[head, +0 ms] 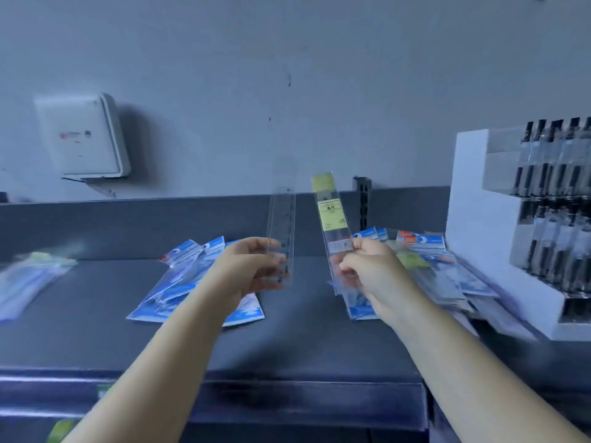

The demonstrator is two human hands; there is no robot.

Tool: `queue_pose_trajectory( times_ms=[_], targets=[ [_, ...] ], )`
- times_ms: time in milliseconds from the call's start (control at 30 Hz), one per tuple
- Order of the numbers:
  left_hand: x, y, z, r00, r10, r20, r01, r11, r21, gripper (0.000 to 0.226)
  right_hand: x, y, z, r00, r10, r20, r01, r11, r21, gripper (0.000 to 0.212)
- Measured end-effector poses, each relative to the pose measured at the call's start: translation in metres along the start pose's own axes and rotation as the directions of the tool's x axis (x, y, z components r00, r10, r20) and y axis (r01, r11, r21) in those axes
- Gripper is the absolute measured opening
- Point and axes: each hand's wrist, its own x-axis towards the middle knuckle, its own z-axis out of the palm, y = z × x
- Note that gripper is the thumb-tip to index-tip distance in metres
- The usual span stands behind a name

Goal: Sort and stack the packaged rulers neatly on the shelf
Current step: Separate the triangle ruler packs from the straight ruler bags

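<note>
Dark grey shelf [96,314] | our left hand [252,266] grips clear plastic ruler [281,231], right hand [361,266] pinches yellow-labelled ruler sleeve [331,219] | we'd match labels before stacking square.

a white wall-mounted box [84,137] hangs on the grey wall [287,59] at upper left. at the right, a white tiered display stand [470,219] holds rows of dark packaged pens [553,155]. a dark slotted metal upright [363,203] rises beside it.

Bare shelf [297,314] strip between blue packet pile [192,282] and right-hand heap [425,270], white display rack [479,235] beyond.
</note>
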Motion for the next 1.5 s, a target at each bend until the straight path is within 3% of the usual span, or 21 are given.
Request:
queue_pose_trajectory(
  times_ms=[167,433,567,767,967,1067,1133,1200,1300,1367,1500],
  targets=[
    [-0.035,-0.010,-0.108,0.980,0.016,-0.198,0.004,0.995,0.100,0.021,-0.009,0.005,0.106,0.978,0.039,0.206,-0.051,0.997,0.056,0.024],
    [-0.065,-0.003,-0.282,0.872,0.149,-0.467,0.047,0.923,0.382,0.027,-0.016,0.000,0.276,0.919,0.046,0.392,-0.080,0.994,0.070,0.026],
    [-0.064,-0.003,-0.359,0.838,0.183,-0.515,0.121,0.857,0.502,0.030,-0.016,0.002,0.349,0.908,0.088,0.411,-0.129,0.989,0.072,0.031],
    [-0.041,0.000,-0.449,0.834,0.122,-0.539,0.242,0.795,0.555,0.037,-0.006,-0.003,0.432,0.893,0.169,0.418,-0.233,0.967,0.106,0.040],
    [-0.013,-0.005,-0.504,0.843,0.124,-0.523,0.319,0.668,0.672,0.033,0.017,-0.019,0.498,0.933,0.079,0.350,-0.128,0.984,0.120,0.045],
    [-0.007,-0.009,-0.514,0.852,0.152,-0.501,0.322,0.603,0.730,0.022,0.032,-0.021,0.514,0.936,0.039,0.351,0.005,0.992,-0.123,0.061],
    [-0.003,-0.009,-0.519,0.855,0.174,-0.488,0.306,0.591,0.746,0.032,0.041,-0.020,0.519,0.931,0.033,0.365,0.129,0.902,-0.412,0.063],
    [-0.003,-0.007,-0.518,0.859,0.203,-0.471,0.299,0.547,0.782,0.036,0.047,-0.019,0.518,0.921,0.015,0.389,0.249,0.744,-0.620,0.056],
    [-0.002,-0.003,-0.506,0.872,0.261,-0.415,0.285,0.419,0.862,0.036,0.046,-0.020,0.503,0.900,-0.050,0.434,0.387,0.552,-0.739,0.042],
    [-0.001,0.000,-0.487,0.885,0.308,-0.350,0.256,0.306,0.917,0.033,0.040,-0.026,0.486,0.886,-0.123,0.447,0.459,0.368,-0.809,0.032],
    [0.002,0.008,-0.429,0.894,0.406,-0.192,0.161,0.110,0.981,0.027,0.031,-0.032,0.441,0.844,-0.245,0.477,0.494,0.009,-0.870,0.017]
  ],
)
